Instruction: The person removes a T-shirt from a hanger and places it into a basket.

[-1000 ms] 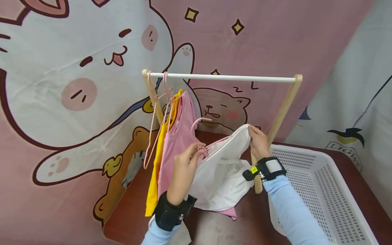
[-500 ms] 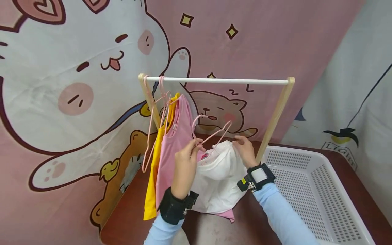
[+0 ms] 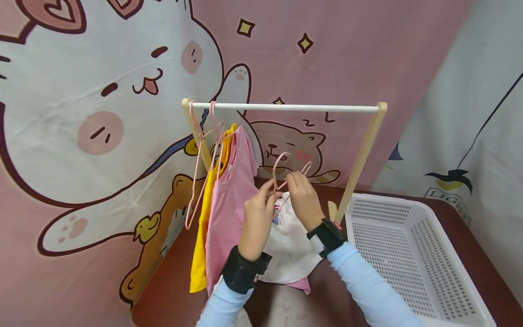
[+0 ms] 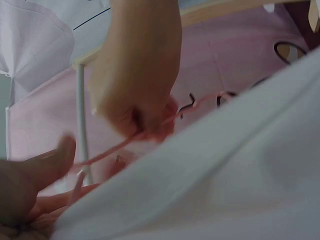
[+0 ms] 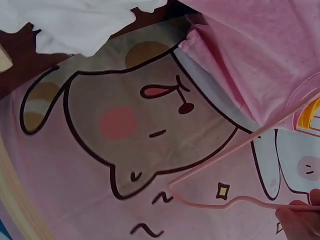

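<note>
Near the middle of the head view, my left hand (image 3: 257, 215) pinches a pink clothes hanger (image 3: 275, 171) close to the base of its hook. My right hand (image 3: 303, 200) grips an arm of the same hanger, just right of the left hand. A white garment (image 3: 288, 254) hangs beneath both hands, part of a print showing near its top. In the left wrist view, its white cloth (image 4: 240, 165) fills the lower right. One bare end of the hanger (image 5: 215, 158) crosses the right wrist view. How the garment sits on the hanger's other arm is hidden.
A small clothes rack with a white rail (image 3: 294, 107) stands behind the hands. At its left hang pink hangers, a yellow garment (image 3: 199, 259) and a pink garment (image 3: 233, 195). A white plastic basket (image 3: 426, 206) stands on the brown table at right.
The right hand has left the white garment's edge and moved left onto the hanger. The garment's raised right side has dropped, baring a hanger arm. The left hand has shifted slightly right.
</note>
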